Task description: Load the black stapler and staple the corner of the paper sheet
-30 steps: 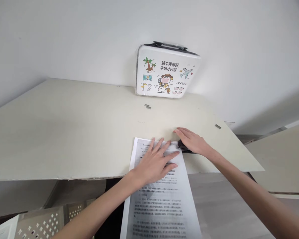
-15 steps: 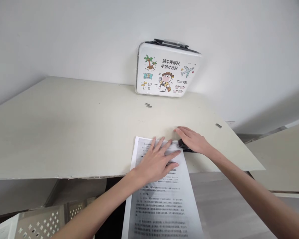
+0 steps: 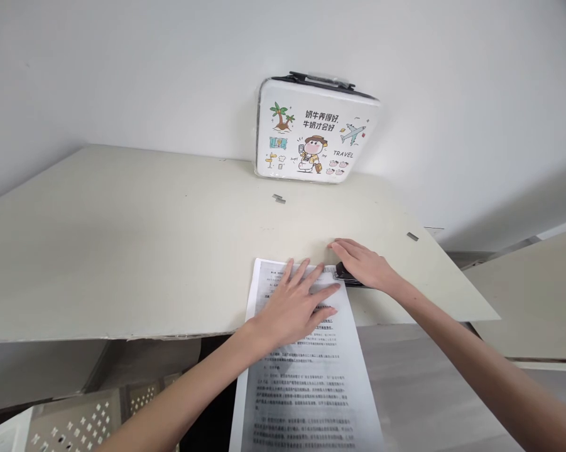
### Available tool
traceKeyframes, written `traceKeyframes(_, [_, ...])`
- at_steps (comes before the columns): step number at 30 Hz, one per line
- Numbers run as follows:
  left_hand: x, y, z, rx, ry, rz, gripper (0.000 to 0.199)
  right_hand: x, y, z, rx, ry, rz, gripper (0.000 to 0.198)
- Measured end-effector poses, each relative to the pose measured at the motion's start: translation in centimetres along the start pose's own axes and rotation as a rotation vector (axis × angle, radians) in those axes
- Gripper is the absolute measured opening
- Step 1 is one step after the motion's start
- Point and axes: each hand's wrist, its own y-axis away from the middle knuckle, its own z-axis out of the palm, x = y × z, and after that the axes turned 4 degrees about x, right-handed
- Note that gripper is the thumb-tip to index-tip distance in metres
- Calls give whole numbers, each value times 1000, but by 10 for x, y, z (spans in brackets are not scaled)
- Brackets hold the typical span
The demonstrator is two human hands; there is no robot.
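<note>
The left hand [image 3: 296, 307] lies spread flat on white rectangular printed paper [image 3: 306, 395] overhanging a cream table [image 3: 122, 251]. The right hand [image 3: 364, 266] grips a black stapler [image 3: 343, 273] at the paper's top-right corner; beyond stands a white, rounded-rectangular case [image 3: 283, 119].

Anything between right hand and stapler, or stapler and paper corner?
Nothing visible. The right hand rests on the black stapler, whose front end overlaps the top-right corner of the paper. The left hand lies on the page, beside it.
</note>
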Motion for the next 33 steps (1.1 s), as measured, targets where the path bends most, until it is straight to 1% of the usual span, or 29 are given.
traceKeyframes(5, [1, -1, -2, -26, 2, -11, 53, -1, 0, 0, -2, -7, 6, 54])
traceKeyframes(19, [1, 0, 0, -15, -2, -12, 53, -5, -1, 0, -6, 0, 20, 52])
traceKeyframes(26, [0, 0, 1, 3, 0, -7, 52, -7, 0, 0, -10, 28, 14, 51])
traceKeyframes(30, [0, 0, 0, -11, 3, -11, 53, -10, 2, 0, -23, 65, 3, 49])
traceKeyframes(33, [0, 0, 0, -19, 3, -13, 53, -13, 4, 1, -7, 101, -7, 48])
